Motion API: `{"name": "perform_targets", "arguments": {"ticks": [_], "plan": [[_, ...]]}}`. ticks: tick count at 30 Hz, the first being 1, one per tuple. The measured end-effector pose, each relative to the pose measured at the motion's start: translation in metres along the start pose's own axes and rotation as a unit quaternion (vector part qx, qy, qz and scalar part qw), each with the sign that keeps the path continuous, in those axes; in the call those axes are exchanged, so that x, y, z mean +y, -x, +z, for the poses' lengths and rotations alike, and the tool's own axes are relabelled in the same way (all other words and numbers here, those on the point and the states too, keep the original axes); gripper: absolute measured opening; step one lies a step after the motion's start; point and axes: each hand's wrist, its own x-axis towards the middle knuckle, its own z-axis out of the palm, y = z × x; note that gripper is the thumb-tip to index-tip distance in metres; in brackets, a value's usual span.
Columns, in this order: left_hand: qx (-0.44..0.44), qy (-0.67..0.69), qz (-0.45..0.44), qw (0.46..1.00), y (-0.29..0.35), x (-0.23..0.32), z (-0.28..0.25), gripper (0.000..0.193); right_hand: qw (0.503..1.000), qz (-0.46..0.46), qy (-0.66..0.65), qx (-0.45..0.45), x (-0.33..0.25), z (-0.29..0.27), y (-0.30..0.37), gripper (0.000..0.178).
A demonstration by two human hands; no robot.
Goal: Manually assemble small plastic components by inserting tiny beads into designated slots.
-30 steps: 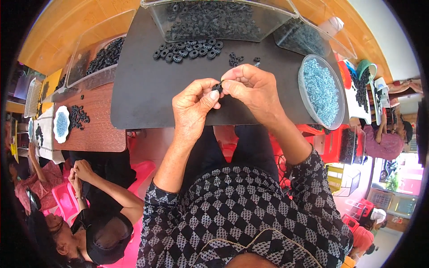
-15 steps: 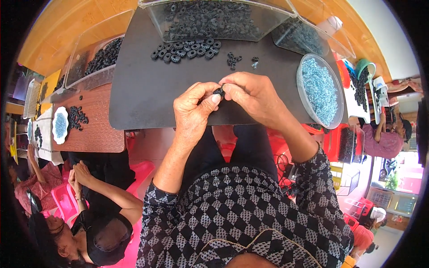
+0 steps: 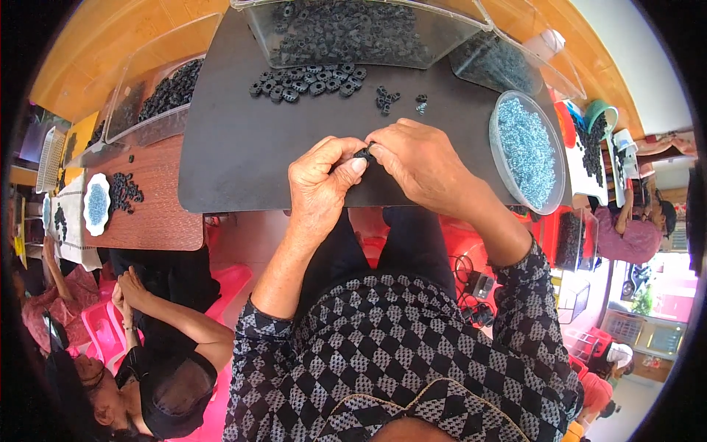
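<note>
Over the near part of the dark table [image 3: 250, 162], my two hands meet at a small black plastic part [image 3: 363, 154]. My left hand [image 3: 324, 174] is closed, pinching the part between thumb and fingers. From the other side my right hand [image 3: 420, 162] is closed with its thumb and fingertips at the part's right end; whether a smaller piece sits in them is hidden. Beyond my hands lies a cluster of black parts [image 3: 305, 81]. Several smaller black pieces [image 3: 386, 99] and a few little springs [image 3: 421, 108] lie to its right.
At the right edge stands a round clear tub [image 3: 501, 163] full of small bluish springs. Clear bins [image 3: 353, 53] of black parts line the far side. On the left, a brown table [image 3: 158, 214] holds a white dish [image 3: 88, 221], near a seated person [image 3: 177, 317].
My right hand has rolled slightly over the black part, and its fingers have shifted a little. My left hand keeps its pinch almost unmoved. The loose parts lie as before.
</note>
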Motion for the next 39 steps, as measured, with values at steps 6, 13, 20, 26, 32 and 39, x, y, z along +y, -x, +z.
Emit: {"name": "perform_targets", "arguments": {"ticks": [6, 13, 20, 26, 32, 39], "plan": [[-0.008, -0.004, 0.005, 1.0, 0.001, -0.004, -0.001, 0.013, 0.999, 0.001, 0.035, -0.034, 0.002, -0.003, -0.001, 0.013], [0.011, -0.021, 0.036, 0.999, 0.002, -0.007, 0.003, 0.012, 0.992, 0.008, 0.072, -0.104, 0.001, -0.01, -0.007, 0.014], [-0.001, -0.041, 0.054, 0.998, 0.003, -0.004, 0.003, 0.012, 0.977, -0.006, 0.114, -0.18, 0.004, -0.012, -0.009, 0.012], [0.017, -0.053, 0.06, 0.997, 0.003, 0.001, 0.006, 0.014, 0.994, -0.016, 0.034, -0.102, 0.005, -0.008, -0.005, 0.015], [0.004, -0.071, 0.079, 0.994, 0.002, 0.0, 0.003, 0.013, 0.992, -0.021, 0.016, -0.121, 0.008, -0.008, -0.004, 0.015], [0.02, -0.059, 0.094, 0.994, 0.004, -0.004, 0.004, 0.012, 0.994, -0.024, 0.047, -0.094, 0.004, 0.002, 0.0, 0.014]]}}
